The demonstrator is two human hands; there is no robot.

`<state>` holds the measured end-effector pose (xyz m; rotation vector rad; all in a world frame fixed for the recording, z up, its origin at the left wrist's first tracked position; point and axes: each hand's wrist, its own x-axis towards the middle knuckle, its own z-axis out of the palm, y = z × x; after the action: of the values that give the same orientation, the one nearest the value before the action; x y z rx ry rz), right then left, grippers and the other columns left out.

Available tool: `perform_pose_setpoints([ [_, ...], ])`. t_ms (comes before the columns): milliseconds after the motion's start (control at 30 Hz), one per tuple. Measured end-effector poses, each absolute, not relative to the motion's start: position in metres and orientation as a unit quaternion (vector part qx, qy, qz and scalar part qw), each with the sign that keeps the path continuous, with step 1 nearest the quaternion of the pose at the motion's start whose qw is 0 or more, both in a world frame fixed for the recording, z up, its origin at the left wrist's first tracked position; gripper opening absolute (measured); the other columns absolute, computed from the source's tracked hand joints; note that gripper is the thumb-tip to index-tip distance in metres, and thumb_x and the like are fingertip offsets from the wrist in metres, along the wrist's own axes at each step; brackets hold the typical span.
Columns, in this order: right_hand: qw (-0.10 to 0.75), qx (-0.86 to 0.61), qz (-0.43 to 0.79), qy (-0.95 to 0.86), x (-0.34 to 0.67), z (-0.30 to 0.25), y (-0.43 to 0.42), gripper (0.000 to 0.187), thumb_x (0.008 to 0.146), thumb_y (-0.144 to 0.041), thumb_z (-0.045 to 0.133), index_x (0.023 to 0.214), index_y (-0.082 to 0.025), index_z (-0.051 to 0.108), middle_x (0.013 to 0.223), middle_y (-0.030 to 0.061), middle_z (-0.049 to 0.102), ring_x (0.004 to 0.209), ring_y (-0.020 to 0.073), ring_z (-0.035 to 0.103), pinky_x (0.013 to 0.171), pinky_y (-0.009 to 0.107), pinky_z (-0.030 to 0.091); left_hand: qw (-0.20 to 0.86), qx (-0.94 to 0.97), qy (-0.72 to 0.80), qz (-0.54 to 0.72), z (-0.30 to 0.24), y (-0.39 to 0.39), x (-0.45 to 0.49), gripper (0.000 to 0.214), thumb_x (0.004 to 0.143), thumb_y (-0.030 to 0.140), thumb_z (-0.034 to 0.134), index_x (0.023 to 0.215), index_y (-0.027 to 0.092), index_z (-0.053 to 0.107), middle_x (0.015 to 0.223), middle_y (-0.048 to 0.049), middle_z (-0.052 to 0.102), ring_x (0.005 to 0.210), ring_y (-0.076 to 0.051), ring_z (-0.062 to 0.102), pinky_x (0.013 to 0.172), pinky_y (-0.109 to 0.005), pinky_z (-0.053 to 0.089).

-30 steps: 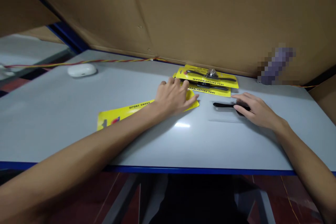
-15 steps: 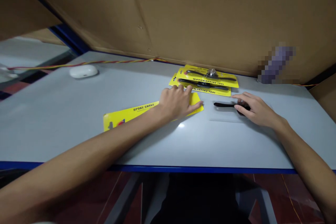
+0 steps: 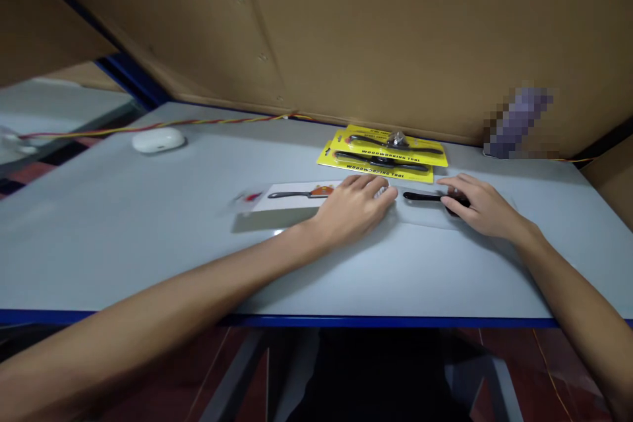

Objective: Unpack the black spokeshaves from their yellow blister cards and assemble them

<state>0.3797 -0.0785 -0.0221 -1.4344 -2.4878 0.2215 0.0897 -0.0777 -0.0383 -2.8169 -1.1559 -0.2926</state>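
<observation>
A printed card (image 3: 295, 196) was tilted up off the worktop (image 3: 316, 283), its white face showing a picture of a handled tool and its shadow falling just below it at six o'clock. The left hand (image 3: 356, 210) was closed over the card's three o'clock end, fingers hiding much of that part. Farther toward three o'clock, near those fingers, a black-handled tool (image 3: 421, 196) lay with clear plastic (image 3: 420, 217) about it. The right hand (image 3: 482, 206) rested over the tool's far end, thumb against it and forefinger stretched out; from where I stood I couldn't tell whether it gripped the thing or only lay on it. At one o'clock from the left hand, just past its knuckles, sat overlapping yellow packs (image 3: 380, 169) with black tools on their fronts. A rounded white case (image 3: 158, 140) stood well apart at ten o'clock from the card, with a red-and-yellow cable (image 3: 198, 122) running behind it. At twelve o'clock a cardboard panel (image 3: 370, 33) rose along the worktop's far edge.
</observation>
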Motion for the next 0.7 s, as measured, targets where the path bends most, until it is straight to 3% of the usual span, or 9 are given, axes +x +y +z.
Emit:
perform_pose_setpoints([
  [200,0.125,-0.494,0.071,-0.858,0.382,-0.023,-0.077,0.038,0.102,-0.039,0.047,0.133,-0.024,0.063,0.111,0.0107,0.071,0.104,0.0305,0.067,0.091,0.048,0.053,-0.091,-0.926,-0.358,-0.075,-0.041,-0.064,0.076,0.021,0.09,0.029,0.046,0.104,0.016,0.054,0.14,-0.0213,0.051,0.133,-0.036,0.05,0.106,-0.052,0.048],
  [300,0.127,-0.494,0.077,-0.857,0.382,-0.022,-0.077,0.039,0.102,-0.04,0.046,0.133,-0.024,0.062,0.11,0.0108,0.071,0.103,0.03,0.067,0.091,0.047,0.052,-0.122,-0.92,-0.368,-0.06,-0.034,-0.055,0.068,0.022,0.095,0.035,0.041,0.103,0.018,0.052,0.122,-0.0175,0.058,0.119,-0.033,0.056,0.099,-0.05,0.05],
  [433,0.138,-0.49,0.081,-0.857,0.382,-0.022,-0.077,0.038,0.101,-0.041,0.048,0.132,-0.024,0.063,0.111,0.01,0.071,0.101,0.0284,0.067,0.089,0.044,0.05,-0.077,-0.921,-0.377,-0.056,-0.034,-0.047,0.066,0.025,0.097,0.042,0.04,0.095,0.019,0.048,0.105,-0.0133,0.057,0.099,-0.029,0.056,0.094,-0.049,0.049],
  [600,0.197,-0.527,0.118,-0.818,0.381,-0.022,-0.073,0.025,0.097,-0.042,0.053,0.098,-0.022,0.068,0.079,0.0028,0.067,0.067,0.0195,0.058,0.068,0.034,0.044,-0.041,-0.892,-0.434,-0.122,-0.035,-0.048,0.069,0.026,0.097,0.044,0.043,0.102,0.019,0.051,0.111,-0.0141,0.054,0.095,-0.027,0.056,0.083,-0.042,0.052],
  [700,0.206,-0.531,0.12,-0.813,0.382,-0.023,-0.072,0.024,0.096,-0.042,0.054,0.087,-0.022,0.066,0.075,0.0016,0.064,0.064,0.0176,0.053,0.066,0.033,0.041,-0.001,-0.851,-0.489,-0.192,-0.025,-0.054,0.069,0.026,0.098,0.043,0.042,0.103,0.021,0.053,0.116,-0.0144,0.055,0.103,-0.029,0.057,0.085,-0.041,0.051],
])
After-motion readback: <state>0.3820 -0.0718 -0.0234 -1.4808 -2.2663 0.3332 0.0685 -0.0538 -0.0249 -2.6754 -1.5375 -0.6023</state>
